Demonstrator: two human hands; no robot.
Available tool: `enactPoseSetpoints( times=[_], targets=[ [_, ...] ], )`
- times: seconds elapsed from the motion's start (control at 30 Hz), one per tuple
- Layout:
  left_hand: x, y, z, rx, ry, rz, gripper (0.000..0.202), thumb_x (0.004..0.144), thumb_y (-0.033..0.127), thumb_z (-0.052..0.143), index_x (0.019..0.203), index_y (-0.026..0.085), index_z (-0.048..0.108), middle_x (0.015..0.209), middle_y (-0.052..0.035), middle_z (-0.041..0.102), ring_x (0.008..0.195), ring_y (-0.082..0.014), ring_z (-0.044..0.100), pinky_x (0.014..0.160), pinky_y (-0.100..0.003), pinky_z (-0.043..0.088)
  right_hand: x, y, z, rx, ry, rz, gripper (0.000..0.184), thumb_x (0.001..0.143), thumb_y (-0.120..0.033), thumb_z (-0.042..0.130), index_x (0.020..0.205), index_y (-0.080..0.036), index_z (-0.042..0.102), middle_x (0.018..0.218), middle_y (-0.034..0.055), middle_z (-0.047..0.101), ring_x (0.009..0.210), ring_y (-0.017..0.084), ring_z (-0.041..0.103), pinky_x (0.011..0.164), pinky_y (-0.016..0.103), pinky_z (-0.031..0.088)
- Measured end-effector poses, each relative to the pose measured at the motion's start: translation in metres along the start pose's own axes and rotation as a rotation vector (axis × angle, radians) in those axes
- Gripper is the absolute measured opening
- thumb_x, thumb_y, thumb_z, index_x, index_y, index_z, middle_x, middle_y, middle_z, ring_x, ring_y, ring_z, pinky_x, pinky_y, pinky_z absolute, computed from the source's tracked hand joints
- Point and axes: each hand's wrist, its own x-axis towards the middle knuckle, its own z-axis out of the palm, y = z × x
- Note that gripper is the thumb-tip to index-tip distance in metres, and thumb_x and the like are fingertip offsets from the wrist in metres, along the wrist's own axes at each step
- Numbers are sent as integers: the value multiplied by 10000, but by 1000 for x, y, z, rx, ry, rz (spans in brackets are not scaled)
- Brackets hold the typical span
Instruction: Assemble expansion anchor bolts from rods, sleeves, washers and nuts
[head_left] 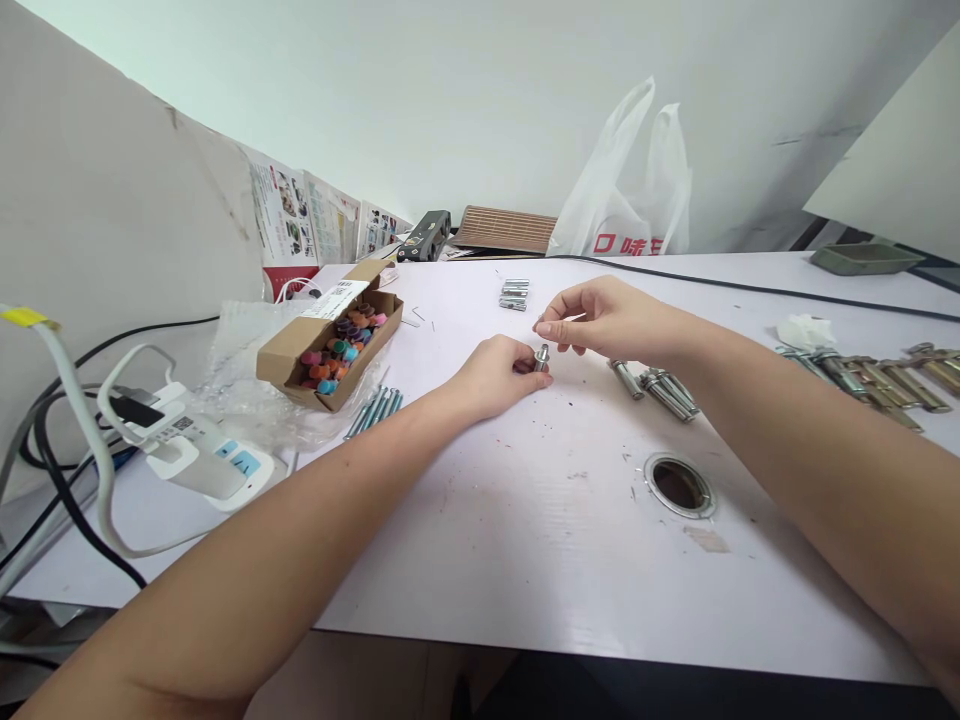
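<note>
My left hand is closed around a silver expansion bolt, whose tip and collar stick up between thumb and fingers. Just above and right of it, my right hand makes a pinch, and whatever is between those fingertips is too small to name. Below my right wrist lie several silver anchor bolts, with another bolt beside them. A short row of metal bolts sits farther back. To the left of my left hand, several long bluish bolts lie side by side.
An open cardboard box with colourful capped pieces stands on the left, near bubble wrap and a white power strip. A round hole pierces the white table. More bolts lie right. A plastic bag stands behind.
</note>
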Motion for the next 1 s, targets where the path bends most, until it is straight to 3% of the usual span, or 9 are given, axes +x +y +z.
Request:
enactPoseSetpoints(
  times=[0.13, 0.27, 0.4, 0.5, 0.57, 0.7, 0.77, 0.83, 1.0],
  targets=[
    [0, 1, 0, 2, -1, -15, 247, 778, 366, 680, 654, 160, 624, 679, -3, 645, 654, -137, 517, 633, -290, 376, -2, 1, -5, 46, -95, 1, 270, 870, -468, 674, 798, -216, 735, 757, 36, 651, 703, 141, 566, 577, 264, 405],
    [0, 0, 1, 6, -3, -11, 225, 783, 366, 674, 732, 147, 694, 696, -14, 655, 683, -151, 538, 651, -297, 396, 0, 4, 0, 68, -87, 27, 217, 843, -418, 705, 765, -219, 736, 729, 34, 638, 687, 141, 553, 561, 267, 396],
    [0, 0, 0, 11, -2, -14, 241, 784, 371, 681, 696, 147, 667, 685, -10, 648, 673, -143, 538, 647, -294, 396, 0, 1, -1, 20, -75, 59, 246, 845, -453, 699, 782, -219, 738, 763, 55, 655, 732, 163, 581, 588, 280, 425],
    [0, 1, 0, -3, -15, -27, 221, 790, 356, 678, 725, 144, 685, 724, -23, 679, 700, -152, 570, 659, -294, 414, -4, -2, -22, -98, 35, 133, 294, 844, -506, 691, 889, -221, 750, 874, 87, 684, 798, 194, 597, 604, 298, 434],
    [0, 1, 1, -18, -22, -31, 199, 793, 332, 675, 782, 138, 720, 775, -41, 709, 743, -168, 608, 691, -301, 441, -8, 2, -43, -210, 180, 228, 318, 840, -517, 688, 958, -228, 747, 954, 99, 692, 824, 210, 595, 606, 313, 431],
    [2, -1, 1, -12, -19, -23, 205, 789, 323, 678, 813, 130, 742, 824, -63, 733, 786, -187, 639, 746, -318, 469, -9, 32, -81, -632, 483, 547, 198, 829, -355, 665, 899, -179, 723, 933, 130, 669, 765, 213, 553, 630, 371, 407],
    [3, -3, 1, -14, -20, -26, 211, 788, 331, 679, 815, 131, 742, 822, -63, 734, 780, -186, 637, 746, -320, 471, -7, 57, -90, -728, 465, 669, 191, 806, -291, 665, 935, -161, 718, 928, 147, 651, 752, 209, 529, 638, 382, 387],
    [3, -4, 1, -25, -24, -31, 215, 785, 341, 681, 814, 135, 739, 819, -57, 733, 775, -183, 636, 737, -316, 470, -4, 82, -92, -718, 418, 720, 257, 814, -329, 666, 972, -132, 712, 919, 153, 638, 754, 203, 510, 648, 379, 377],
    [2, -3, 1, -11, -20, -34, 223, 780, 353, 685, 803, 138, 739, 792, -49, 725, 758, -177, 627, 706, -306, 458, -3, 118, -86, -696, 322, 726, 418, 844, -454, 633, 999, -76, 724, 922, 165, 625, 783, 198, 470, 694, 378, 372]
  ],
)
